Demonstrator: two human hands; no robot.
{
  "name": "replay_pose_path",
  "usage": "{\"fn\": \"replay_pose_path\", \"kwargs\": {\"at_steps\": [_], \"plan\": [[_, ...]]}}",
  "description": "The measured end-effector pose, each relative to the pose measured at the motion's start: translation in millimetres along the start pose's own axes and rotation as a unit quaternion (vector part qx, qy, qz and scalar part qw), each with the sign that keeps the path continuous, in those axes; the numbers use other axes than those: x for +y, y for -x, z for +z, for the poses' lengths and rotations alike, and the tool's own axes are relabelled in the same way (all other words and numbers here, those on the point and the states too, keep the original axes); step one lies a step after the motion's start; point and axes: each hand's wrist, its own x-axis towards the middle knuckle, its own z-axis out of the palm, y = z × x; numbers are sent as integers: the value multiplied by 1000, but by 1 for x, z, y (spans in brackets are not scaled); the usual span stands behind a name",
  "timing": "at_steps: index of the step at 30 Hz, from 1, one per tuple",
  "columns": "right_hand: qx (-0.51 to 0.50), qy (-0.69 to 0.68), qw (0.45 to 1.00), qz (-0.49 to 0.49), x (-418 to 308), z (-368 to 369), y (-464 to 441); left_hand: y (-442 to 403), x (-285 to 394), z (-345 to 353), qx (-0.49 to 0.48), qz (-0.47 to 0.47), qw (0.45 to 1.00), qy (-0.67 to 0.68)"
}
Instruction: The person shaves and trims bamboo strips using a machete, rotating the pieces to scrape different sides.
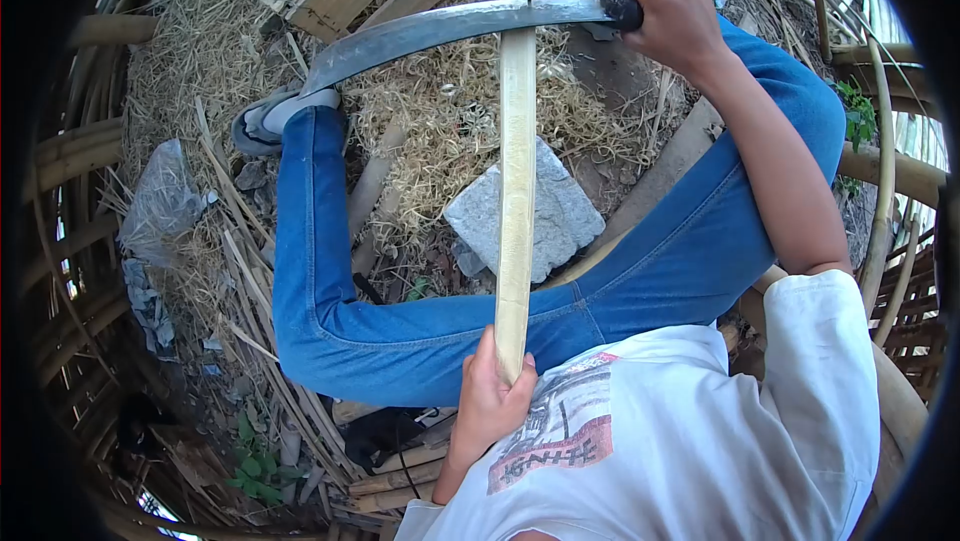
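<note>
Pale strip (517,191), one: runs outward from white shirt (660,381), passing above grey stone (568,211), contact not tellable; grasped at near end between thumb and fingers of left hand (490,401), presumably for steadiness close to the body. Curved blade (420,34), one: lies crosswise near far end of strip; clenched by black handle (622,10) in right hand (675,21), apparently for firm control of the edge. Shavings (425,156), many: spread beyond the stone. Blue jeans (650,241), one pair: set wide, likely for blade clearance.
</note>
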Motion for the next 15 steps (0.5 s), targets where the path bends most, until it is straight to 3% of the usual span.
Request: {"fn": "replay_pose_path", "kwargs": {"at_steps": [3,6,10,15], "plan": [[0,-4,1000,-11,-1,-4,-3,-2,-10,3,14,56,998,-10],[-47,-44,998,-7,-25,-2,6,-2,-12,0,13,6,1000,19],[-79,-65,989,-109,-38,-3,2,-1,-12,-1,11,-40,997,66],[-10,6,999,-51,-2,6,-8,-2,-26,-2,43,20,997,61]]}}
